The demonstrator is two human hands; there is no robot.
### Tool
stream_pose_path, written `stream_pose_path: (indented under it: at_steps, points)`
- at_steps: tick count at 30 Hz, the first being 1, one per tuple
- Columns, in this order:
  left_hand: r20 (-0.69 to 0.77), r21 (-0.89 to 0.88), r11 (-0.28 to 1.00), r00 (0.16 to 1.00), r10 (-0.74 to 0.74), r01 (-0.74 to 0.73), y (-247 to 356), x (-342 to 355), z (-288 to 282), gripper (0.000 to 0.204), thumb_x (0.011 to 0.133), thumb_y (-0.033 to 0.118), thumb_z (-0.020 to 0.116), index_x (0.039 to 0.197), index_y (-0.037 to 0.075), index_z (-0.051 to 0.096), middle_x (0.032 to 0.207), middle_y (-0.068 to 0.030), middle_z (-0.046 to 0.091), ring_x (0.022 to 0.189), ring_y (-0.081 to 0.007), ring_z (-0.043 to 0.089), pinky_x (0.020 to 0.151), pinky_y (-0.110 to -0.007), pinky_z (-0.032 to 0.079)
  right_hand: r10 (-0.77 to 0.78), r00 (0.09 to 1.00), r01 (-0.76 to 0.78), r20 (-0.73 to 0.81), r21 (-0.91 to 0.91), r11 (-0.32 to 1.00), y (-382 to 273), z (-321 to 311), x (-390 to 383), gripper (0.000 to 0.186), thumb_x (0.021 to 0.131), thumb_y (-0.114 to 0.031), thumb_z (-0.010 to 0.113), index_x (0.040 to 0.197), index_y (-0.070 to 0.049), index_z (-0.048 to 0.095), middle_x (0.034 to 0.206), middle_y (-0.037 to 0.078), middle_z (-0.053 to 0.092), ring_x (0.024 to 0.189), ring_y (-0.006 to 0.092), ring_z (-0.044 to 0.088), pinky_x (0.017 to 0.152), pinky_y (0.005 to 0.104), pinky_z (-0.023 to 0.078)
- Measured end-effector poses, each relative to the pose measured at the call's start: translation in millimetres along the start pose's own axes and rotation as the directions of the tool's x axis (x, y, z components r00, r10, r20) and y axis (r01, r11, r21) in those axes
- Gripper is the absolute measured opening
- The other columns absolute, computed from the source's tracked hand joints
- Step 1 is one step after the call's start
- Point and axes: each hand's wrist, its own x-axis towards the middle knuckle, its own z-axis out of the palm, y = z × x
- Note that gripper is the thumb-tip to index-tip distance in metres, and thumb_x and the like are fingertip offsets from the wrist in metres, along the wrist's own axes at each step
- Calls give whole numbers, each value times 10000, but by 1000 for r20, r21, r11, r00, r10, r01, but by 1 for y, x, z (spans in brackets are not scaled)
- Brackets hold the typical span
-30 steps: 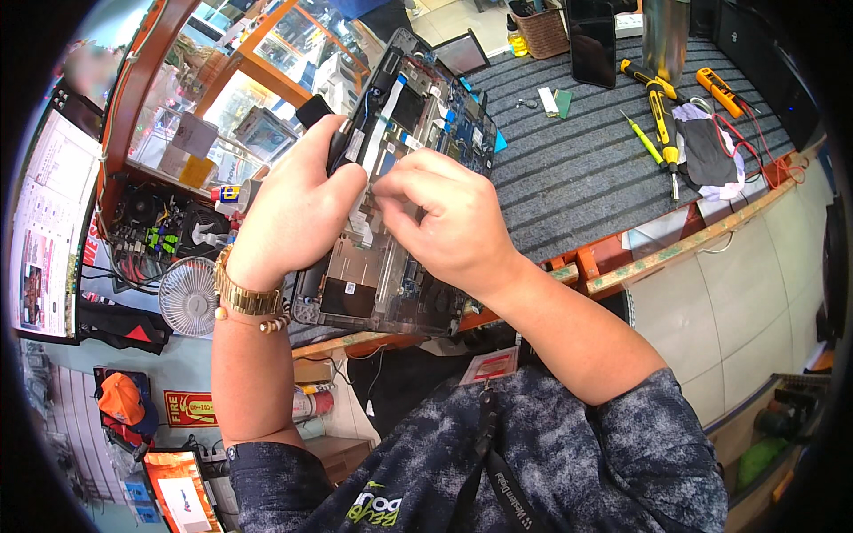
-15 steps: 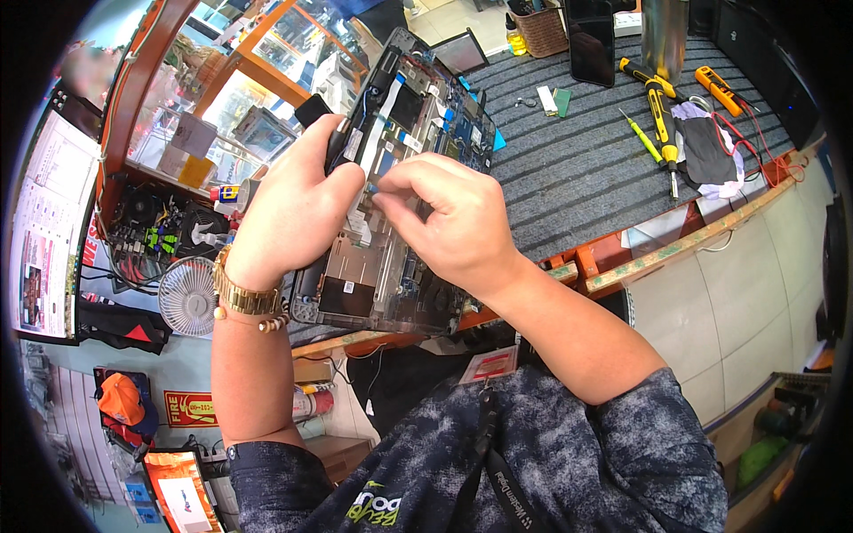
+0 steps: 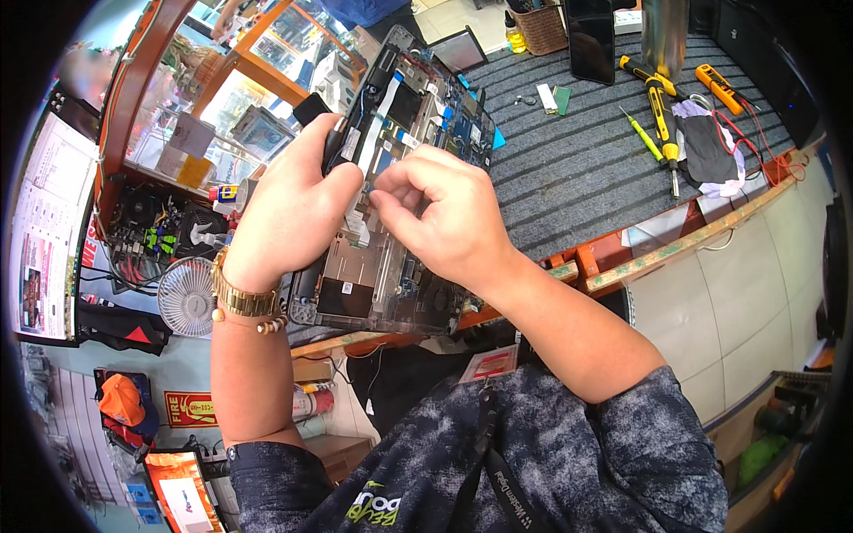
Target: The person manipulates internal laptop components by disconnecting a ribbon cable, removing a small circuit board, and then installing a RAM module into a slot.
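Observation:
An opened laptop body, its circuit board, ribbon cables and metal plates exposed, is held tilted over the mat. My left hand grips its left edge, thumb and fingers bent around the dark rim. My right hand is over the middle of the exposed internals, beside my left thumb, with its index finger and thumb curled toward a white cable area. Whatever those fingertips hold, if anything, is too small and hidden to make out.
The ridged grey mat carries yellow-black screwdrivers, a yellow meter, cloth and a dark phone. A glass cabinet, a white fan, computer parts and a monitor line the left. Another person's blue-clothed body shows at the top.
My right fingers have curled a little more on the laptop's internals. My left hand holds much the same place. Another person's hand has come into view at the top left, near the cabinet.

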Motion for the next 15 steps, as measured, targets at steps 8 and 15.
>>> stream_pose_path:
  at_steps: [8, 15]
  points:
    - [8, -9, 1000, 1000, 1, -1, 0, 0, 0, 523, 954, 184, 613, 1412, -69, 594, 1153, -310, 734, 1078, -445, 719, 971, -488, 554, -6, 1000, 5, 18, 5, 1000, -1, 1, 2, 52, 928, 5, 759, 930, 28, 713, 900, 139, 661, 736, 251, 720, 690, 361, 598]
    - [3, -10, 1000, 1000, -4, 4, 1, -1, 0, 514, 952, 183, 612, 1404, -62, 599, 1143, -302, 738, 1062, -441, 721, 960, -489, 556, -60, 998, 60, 11, -18, 998, 2, 1, 3, 53, 929, 11, 759, 933, 24, 708, 890, 148, 656, 734, 283, 706, 680, 384, 586]
